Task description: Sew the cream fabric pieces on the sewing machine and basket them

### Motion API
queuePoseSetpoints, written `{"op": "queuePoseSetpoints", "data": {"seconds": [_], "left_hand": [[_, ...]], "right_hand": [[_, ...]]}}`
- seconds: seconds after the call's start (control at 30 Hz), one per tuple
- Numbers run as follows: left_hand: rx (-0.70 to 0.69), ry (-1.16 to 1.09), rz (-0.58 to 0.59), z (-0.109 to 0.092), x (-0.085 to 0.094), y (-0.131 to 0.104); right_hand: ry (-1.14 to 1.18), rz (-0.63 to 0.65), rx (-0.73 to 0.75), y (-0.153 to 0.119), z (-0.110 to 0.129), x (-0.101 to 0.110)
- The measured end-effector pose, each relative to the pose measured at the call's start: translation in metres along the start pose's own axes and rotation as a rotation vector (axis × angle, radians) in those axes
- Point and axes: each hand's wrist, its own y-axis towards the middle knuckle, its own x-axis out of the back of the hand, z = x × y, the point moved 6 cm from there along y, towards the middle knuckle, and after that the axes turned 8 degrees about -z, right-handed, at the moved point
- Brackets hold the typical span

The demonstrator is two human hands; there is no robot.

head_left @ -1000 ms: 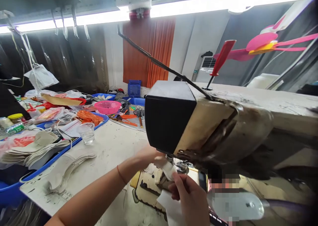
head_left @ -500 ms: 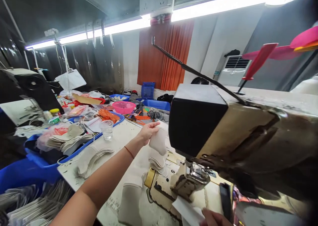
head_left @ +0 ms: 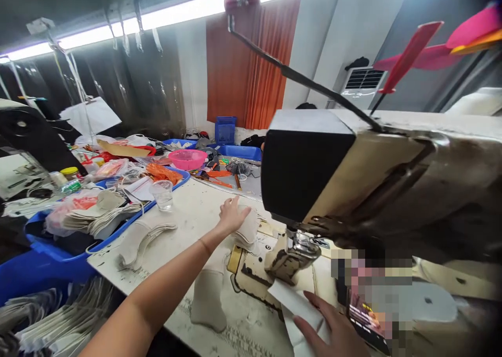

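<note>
My left hand point(head_left: 232, 215) rests over a small stack of pale fabric pieces point(head_left: 248, 230) behind the sewing machine's needle area, fingers apart. My right hand point(head_left: 333, 328) grips a folded white piece point(head_left: 300, 312) at the lower right, in front of the presser foot point(head_left: 301, 250). The sewing machine point(head_left: 306, 169) stands over the right half of the view. Between my left forearm and the machine bed, a cream curved piece point(head_left: 208, 297) lies on the table. Another stack of curved pieces point(head_left: 145, 237) lies left of my left forearm.
A clear plastic cup point(head_left: 162, 196) of liquid stands beside a blue tray point(head_left: 113, 234) heaped with pieces and bags. A pink basin point(head_left: 188, 159) sits farther back. A lit phone point(head_left: 366, 315) lies right of my right hand.
The piece that my left hand held up is now down on the stack, and the fingers have spread. My right hand has moved up and left over the white piece. The view has tilted down.
</note>
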Motion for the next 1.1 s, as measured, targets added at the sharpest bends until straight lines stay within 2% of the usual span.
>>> {"op": "queuePoseSetpoints", "data": {"seconds": [0.07,0.13,0.23,0.3,0.37,0.5,0.6,0.7,0.77,0.87,0.93,1.03,1.1], "left_hand": [[-0.077,0.062,0.018,0.006,0.016,-0.028],[-0.186,0.309,0.143,0.019,0.026,-0.062],[-0.058,0.562,0.317,0.055,0.036,-0.103],[-0.004,0.621,0.339,0.066,0.039,-0.118],[0.013,0.599,0.304,0.067,0.040,-0.123],[-0.020,0.468,0.163,0.058,0.051,-0.116],[-0.080,0.381,0.001,0.047,0.072,-0.115],[-0.179,0.246,-0.159,0.020,0.092,-0.131],[-0.290,0.127,-0.205,-0.006,0.094,-0.153],[-0.403,-0.020,-0.200,-0.037,0.080,-0.189],[-0.401,-0.087,-0.155,-0.044,0.069,-0.203],[-0.321,-0.227,-0.068,-0.038,0.068,-0.199],[-0.175,-0.434,0.029,-0.029,0.072,-0.183]], "right_hand": [[-0.023,0.010,-0.012,-0.002,-0.010,-0.008],[-0.035,0.013,-0.006,-0.004,-0.011,-0.010],[-0.052,-0.014,0.016,-0.004,0.006,-0.004],[-0.035,-0.041,0.073,-0.004,0.029,0.005],[0.059,-0.037,0.108,-0.005,0.054,0.012],[0.280,0.004,0.075,-0.008,0.088,0.022],[0.385,-0.013,0.028,-0.007,0.098,0.025],[0.474,-0.071,-0.050,-0.005,0.105,0.022],[0.540,-0.027,-0.046,-0.005,0.119,0.013],[0.739,0.177,0.021,-0.009,0.147,-0.008],[0.835,0.229,0.021,-0.011,0.158,-0.013],[0.769,0.162,0.026,-0.009,0.158,-0.006],[0.692,0.155,0.075,-0.008,0.157,0.001]]}}
